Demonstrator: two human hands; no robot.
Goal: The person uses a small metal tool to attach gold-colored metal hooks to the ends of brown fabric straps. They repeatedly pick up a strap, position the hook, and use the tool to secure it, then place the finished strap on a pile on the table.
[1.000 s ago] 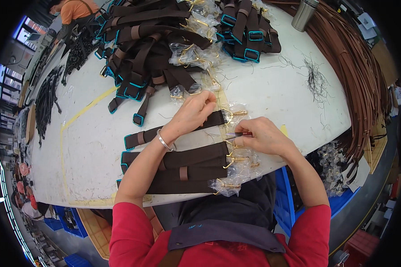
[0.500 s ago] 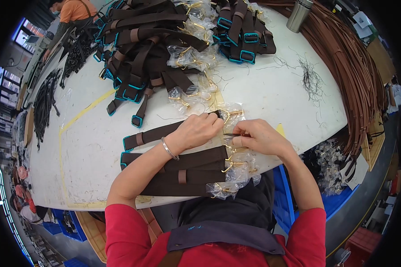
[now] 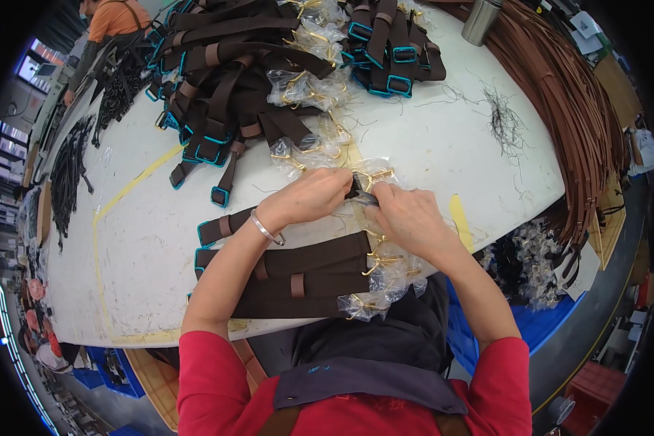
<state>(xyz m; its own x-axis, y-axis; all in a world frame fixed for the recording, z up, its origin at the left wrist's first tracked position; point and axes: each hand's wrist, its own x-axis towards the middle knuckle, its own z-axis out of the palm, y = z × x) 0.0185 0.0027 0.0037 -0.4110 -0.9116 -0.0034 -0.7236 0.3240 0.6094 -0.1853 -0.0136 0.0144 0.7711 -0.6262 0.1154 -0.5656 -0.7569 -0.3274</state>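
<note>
A dark brown webbing strap (image 3: 234,221) with a teal buckle lies slantwise under my left hand (image 3: 311,195), whose fingers pinch its far end. My right hand (image 3: 413,219) is closed around small dark thread snips (image 3: 367,197), their blades against that strap end. Just beyond the fingers is a gold hook in clear plastic (image 3: 378,173). Nearer to me several more brown straps (image 3: 327,285) lie side by side, some with a brown leather loop. Their gold hooks in plastic wrap (image 3: 385,263) sit at the right ends, below my right hand. My fingertips partly hide the snips.
A heap of brown straps (image 3: 225,94) with teal buckles covers the far left; a smaller pile (image 3: 396,54) lies beside it. Cut threads (image 3: 503,120) are scattered at right, near long brown strips (image 3: 559,109) and a steel bottle (image 3: 482,20). Another person (image 3: 116,20) stands far left.
My right hand has moved up and left, bringing the snips to the strap end beside my left fingers. The left hand has shifted slightly left and the strap end has turned.
</note>
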